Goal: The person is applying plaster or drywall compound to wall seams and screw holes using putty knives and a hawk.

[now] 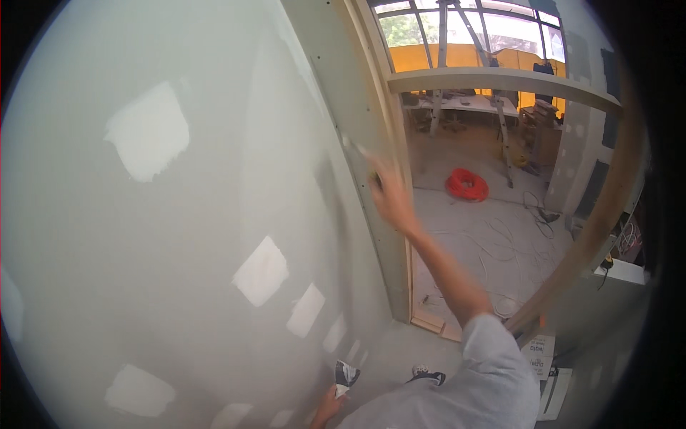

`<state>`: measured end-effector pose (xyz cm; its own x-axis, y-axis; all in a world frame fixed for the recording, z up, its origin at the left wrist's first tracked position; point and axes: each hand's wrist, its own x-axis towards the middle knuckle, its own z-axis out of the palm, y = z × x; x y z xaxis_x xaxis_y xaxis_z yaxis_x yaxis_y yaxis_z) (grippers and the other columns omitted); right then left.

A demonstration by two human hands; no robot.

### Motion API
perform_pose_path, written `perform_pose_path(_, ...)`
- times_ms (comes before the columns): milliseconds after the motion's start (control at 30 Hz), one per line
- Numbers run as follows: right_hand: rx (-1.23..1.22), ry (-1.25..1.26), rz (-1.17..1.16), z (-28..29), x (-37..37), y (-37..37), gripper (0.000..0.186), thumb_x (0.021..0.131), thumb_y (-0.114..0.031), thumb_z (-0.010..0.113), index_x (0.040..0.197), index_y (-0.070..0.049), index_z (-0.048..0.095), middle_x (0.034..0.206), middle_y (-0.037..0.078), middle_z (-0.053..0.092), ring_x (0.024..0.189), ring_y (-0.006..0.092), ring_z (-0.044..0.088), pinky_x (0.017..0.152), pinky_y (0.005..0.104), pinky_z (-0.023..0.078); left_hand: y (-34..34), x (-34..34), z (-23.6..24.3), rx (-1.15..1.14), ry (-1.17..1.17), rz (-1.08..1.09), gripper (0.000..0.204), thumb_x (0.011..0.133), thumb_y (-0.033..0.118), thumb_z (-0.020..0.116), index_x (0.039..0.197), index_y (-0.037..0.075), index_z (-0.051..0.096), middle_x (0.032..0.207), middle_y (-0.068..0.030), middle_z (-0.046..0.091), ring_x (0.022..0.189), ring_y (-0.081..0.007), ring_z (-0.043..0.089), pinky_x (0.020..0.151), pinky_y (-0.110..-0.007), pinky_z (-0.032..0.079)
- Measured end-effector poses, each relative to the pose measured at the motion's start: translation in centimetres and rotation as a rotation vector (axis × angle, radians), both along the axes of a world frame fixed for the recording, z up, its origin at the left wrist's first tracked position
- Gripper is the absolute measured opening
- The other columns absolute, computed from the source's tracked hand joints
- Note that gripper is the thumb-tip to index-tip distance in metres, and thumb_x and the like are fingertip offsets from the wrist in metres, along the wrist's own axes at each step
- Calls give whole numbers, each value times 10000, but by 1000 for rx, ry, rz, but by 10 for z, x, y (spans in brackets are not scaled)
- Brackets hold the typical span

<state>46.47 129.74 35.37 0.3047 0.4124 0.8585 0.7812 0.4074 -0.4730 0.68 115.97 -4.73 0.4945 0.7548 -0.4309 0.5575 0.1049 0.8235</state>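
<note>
My right hand (pixel 389 196) is stretched up to the edge of the grey-green plasterboard wall (pixel 214 193). Its fingers are closed around a slim putty knife (pixel 354 146), smeared by motion, whose pale tip is at the board's screw-dotted edge strip (pixel 350 100). Low in front, near the wall, my left hand (pixel 329 408) grips a flat black blade-like piece (pixel 346 375) with white filler on it; its exact kind is hard to make out. White filler patches (pixel 151 131) of several sizes mark the wall.
A wooden frame (pixel 400 157) lines the opening on the right, with a crossbar (pixel 500 77) over it. Beyond lie a coiled orange hose (pixel 466 185), loose cables (pixel 493 243) and a stepladder (pixel 502 136). Boxes (pixel 541 350) stand at lower right. My shoe (pixel 426 375) shows below.
</note>
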Motion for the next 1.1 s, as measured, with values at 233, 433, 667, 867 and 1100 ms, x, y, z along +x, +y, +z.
perform_pose_path(233, 209, -271, -354, 163, 40, 123, 590, 844, 82, 521, 1399, -119, 548, 1344, 89, 601, 1091, 368, 627, 940, 458, 529, 7, 14, -39, 192, -77, 41, 330, 902, 108, 710, 1191, 17, 579, 1024, -123, 684, 909, -245, 655, 789, -350, 511)
perform_pose_path(433, 110, -243, -399, 142, 29, 140, 718, 834, 112, 496, 1487, -184, 466, 1517, 55, 486, 1161, 483, 600, 964, 472, 552, -3, -20, -71, 153, -80, 108, 391, 871, 157, 751, 1192, 3, 588, 1071, -168, 698, 1003, -308, 674, 880, -406, 507)
perform_pose_path(667, 22, -262, -404, 58, 38, 124, 795, 798, 137, 513, 1515, -195, 426, 1573, 11, 425, 1097, 492, 627, 926, 452, 568, -16, -42, -38, 93, 117, 14, 355, 889, 204, 728, 1151, 2, 598, 1018, -159, 690, 935, -286, 662, 840, -409, 509)
perform_pose_path(867, 6, -341, -407, -42, 47, 136, 745, 783, 85, 589, 1487, -133, 475, 1588, 59, 414, 884, 344, 627, 783, 407, 571, -34, -50, -17, -3, 213, 5, 328, 933, 223, 666, 1153, -9, 594, 988, -160, 670, 839, -261, 648, 761, -412, 513)
perform_pose_path(1100, -118, -329, -322, -119, 41, 126, 741, 785, 59, 596, 1489, -135, 477, 1594, 48, 408, 875, 322, 618, 750, 398, 566, -31, -46, 12, -47, 241, -26, 320, 904, 159, 746, 1135, 12, 581, 978, -106, 673, 826, -197, 636, 708, -331, 511)
